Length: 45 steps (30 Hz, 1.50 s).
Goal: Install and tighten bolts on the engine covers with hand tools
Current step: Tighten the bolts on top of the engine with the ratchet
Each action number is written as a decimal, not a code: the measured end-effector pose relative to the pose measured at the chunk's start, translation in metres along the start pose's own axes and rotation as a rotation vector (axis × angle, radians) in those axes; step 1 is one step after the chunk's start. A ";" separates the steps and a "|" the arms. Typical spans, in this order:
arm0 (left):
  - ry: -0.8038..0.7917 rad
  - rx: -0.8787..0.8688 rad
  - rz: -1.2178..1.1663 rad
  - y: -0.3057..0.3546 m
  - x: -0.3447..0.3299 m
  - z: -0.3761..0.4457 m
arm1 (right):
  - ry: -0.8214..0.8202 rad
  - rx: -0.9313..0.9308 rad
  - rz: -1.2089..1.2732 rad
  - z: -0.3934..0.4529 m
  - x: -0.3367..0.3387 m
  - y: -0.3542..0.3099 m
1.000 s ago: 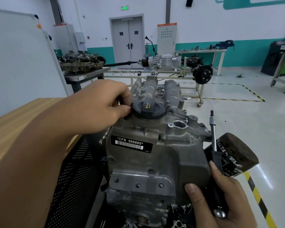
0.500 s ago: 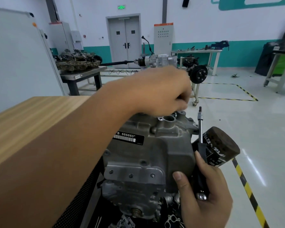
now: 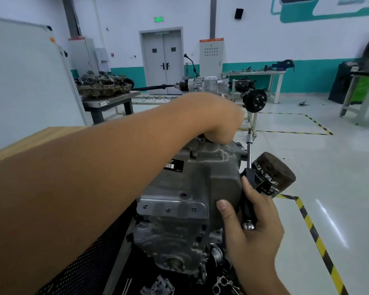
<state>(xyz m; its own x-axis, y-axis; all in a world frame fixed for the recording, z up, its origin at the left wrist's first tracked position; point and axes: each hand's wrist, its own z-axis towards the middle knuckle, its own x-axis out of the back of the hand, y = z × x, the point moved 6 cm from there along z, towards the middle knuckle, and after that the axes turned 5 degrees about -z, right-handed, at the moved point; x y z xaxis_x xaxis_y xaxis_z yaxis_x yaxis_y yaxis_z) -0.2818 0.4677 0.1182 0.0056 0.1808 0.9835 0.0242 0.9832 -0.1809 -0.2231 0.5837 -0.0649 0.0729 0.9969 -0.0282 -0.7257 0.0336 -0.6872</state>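
A grey aluminium engine (image 3: 192, 188) stands in front of me, end cover towards me, with a black barcode label on it. My left hand (image 3: 213, 118) reaches over the top of the engine with its fingers curled down onto the far right part of the cover; what the fingers hold is hidden. My right hand (image 3: 251, 226) grips the black handle of a socket driver (image 3: 249, 179) that points upward beside the engine's right side, thumb resting on the cover. A dark cylindrical oil filter (image 3: 273, 175) juts out just right of the driver.
A wooden bench top (image 3: 36, 139) lies at the left and a black perforated panel (image 3: 87, 262) below it. Loose metal parts lie under the engine. Behind stand a table with engine parts (image 3: 104, 88), a gearbox on a frame (image 3: 202, 84) and yellow-black floor tape (image 3: 315, 237).
My left hand left the black oil filler cap and moved right and farther across the engine top, now covering the cap. My right hand kept its grip on the driver.
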 end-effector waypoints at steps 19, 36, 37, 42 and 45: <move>1.260 0.648 -2.000 -0.140 -0.200 -0.164 | -0.042 0.150 -0.218 0.011 -0.010 0.001; 1.453 0.528 -1.693 -0.131 -0.194 -0.163 | 0.182 0.098 -0.251 0.004 -0.015 -0.004; 1.479 0.476 -1.650 -0.133 -0.178 -0.167 | 0.168 0.097 -0.239 0.005 -0.016 -0.005; 1.454 0.127 -1.571 -0.123 -0.105 -0.165 | 0.093 0.111 -0.222 0.007 -0.021 -0.008; 1.379 0.150 -1.477 -0.121 -0.080 -0.152 | 0.070 0.113 -0.218 0.008 -0.022 -0.011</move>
<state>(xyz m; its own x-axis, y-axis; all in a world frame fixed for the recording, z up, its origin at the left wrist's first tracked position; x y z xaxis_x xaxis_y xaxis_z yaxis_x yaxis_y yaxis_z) -0.1332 0.3306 0.0613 0.6724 -0.6675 -0.3199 0.6568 0.3387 0.6737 -0.2226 0.5615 -0.0509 0.2801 0.9582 0.0587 -0.7590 0.2585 -0.5976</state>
